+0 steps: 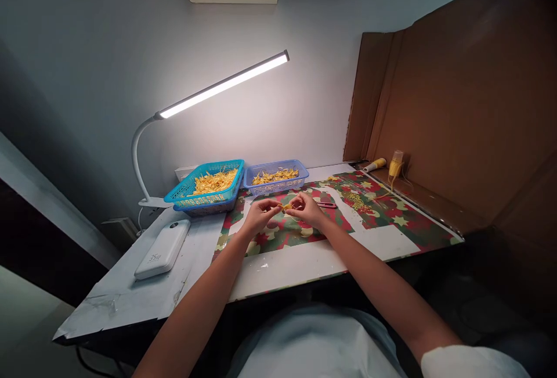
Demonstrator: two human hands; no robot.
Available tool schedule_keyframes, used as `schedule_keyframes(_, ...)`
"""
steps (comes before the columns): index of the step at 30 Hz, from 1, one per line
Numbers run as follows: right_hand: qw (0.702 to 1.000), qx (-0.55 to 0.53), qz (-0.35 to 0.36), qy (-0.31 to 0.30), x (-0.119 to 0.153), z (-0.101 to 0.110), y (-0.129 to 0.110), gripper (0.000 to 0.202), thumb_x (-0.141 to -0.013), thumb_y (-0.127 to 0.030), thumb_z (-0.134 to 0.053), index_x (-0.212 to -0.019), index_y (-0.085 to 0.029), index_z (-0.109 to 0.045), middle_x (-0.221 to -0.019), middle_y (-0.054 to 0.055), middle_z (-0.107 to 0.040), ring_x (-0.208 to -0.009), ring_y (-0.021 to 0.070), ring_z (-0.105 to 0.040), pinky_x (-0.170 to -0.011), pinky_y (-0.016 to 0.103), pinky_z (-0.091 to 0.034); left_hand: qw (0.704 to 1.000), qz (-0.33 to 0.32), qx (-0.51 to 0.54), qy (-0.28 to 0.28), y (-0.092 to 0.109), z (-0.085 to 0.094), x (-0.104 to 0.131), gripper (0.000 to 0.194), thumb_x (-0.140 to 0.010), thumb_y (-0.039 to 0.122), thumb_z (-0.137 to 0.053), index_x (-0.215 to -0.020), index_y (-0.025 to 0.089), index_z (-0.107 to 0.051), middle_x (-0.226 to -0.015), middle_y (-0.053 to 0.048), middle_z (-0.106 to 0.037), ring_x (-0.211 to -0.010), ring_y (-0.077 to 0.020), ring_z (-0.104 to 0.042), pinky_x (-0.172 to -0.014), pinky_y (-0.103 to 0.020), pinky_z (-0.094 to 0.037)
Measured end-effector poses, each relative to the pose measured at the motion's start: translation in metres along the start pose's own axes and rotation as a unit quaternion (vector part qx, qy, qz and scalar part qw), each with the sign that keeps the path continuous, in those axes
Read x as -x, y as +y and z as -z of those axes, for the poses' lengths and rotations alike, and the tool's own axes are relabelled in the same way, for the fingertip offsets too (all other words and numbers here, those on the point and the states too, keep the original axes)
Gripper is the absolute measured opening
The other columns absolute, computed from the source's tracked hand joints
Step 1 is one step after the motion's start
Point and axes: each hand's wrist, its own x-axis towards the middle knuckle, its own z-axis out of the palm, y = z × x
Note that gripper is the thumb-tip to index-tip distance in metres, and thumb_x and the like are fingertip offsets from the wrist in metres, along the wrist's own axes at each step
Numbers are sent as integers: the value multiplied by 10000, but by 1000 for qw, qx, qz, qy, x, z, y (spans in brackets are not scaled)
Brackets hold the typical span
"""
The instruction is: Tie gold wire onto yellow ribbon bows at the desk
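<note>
Over the camouflage-patterned mat [278, 241], my left hand [261, 214] and my right hand [307, 211] meet fingertip to fingertip. Between them is a small yellow piece [286, 207], pinched from both sides; its exact kind is too small to make out. Just right of my right hand lies a pink-handled tool [327, 205], partly hidden behind the hand. Beyond my hands stand a purple basket [275, 186] of yellow-brown pieces and, further left, a teal basket [204, 198] heaped with paler yellow pieces.
A lit desk lamp [224, 83] arches over the baskets. On the left lies a white power bank [163, 249]. Tiny yellow-green bits [357, 201] are scattered on the mat's right. Yellow-and-clear bottles [395, 164] stand near a tall cardboard wall [456, 93].
</note>
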Motion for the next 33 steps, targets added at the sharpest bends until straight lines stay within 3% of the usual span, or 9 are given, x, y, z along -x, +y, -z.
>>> schedule_keyframes(7,999,-44,-14,2,-4,3,9,480,-647,-430,-703,-657,-228,-268,-595,-62,-498,-656,165,-598,-612,290,-445,1000,14,7,-4,0,0,-1,373,-681,482,-680,-824,139,-699,-787,-68,-708,-694,-170,-608,-643,-261,-447)
schedule_keyframes(16,998,-46,-47,9,0,2,-2,541,-587,-522,-720,-640,-226,-271,-615,-59,-477,-659,150,-570,-604,283,-453,998,55,-8,40,0,1,-3,373,-702,493,-626,-786,137,-696,-732,-60,-699,-593,-124,-537,-506,-209,-376)
schedule_keyframes(24,997,-50,-52,9,2,3,-5,524,-599,-506,-723,-636,-221,-284,-590,-77,-413,-641,138,-569,-622,282,-455,994,101,28,-12,3,-4,3,370,-616,451,-723,-814,143,-670,-726,-34,-671,-528,-102,-516,-471,-214,-377)
schedule_keyframes(29,997,-54,-51,12,2,3,-6,492,-619,-486,-716,-635,-215,-306,-614,-51,-514,-657,150,-602,-635,286,-459,999,39,-4,29,4,-1,1,283,-652,411,-678,-727,141,-641,-683,-29,-651,-574,-119,-537,-531,-229,-401)
schedule_keyframes(31,998,-42,-47,27,0,4,-2,487,-626,-485,-709,-633,-217,-302,-599,-51,-507,-662,159,-609,-611,276,-453,994,-5,-92,66,10,2,1,200,-694,350,-628,-725,153,-642,-675,-26,-647,-579,-126,-530,-557,-241,-401)
schedule_keyframes(33,997,-41,-49,36,-3,7,4,481,-641,-502,-686,-634,-220,-296,-581,-50,-505,-604,148,-589,-552,259,-432,967,-62,-231,92,20,4,6,112,-718,264,-582,-719,173,-646,-704,-31,-653,-621,-147,-537,-601,-259,-401)
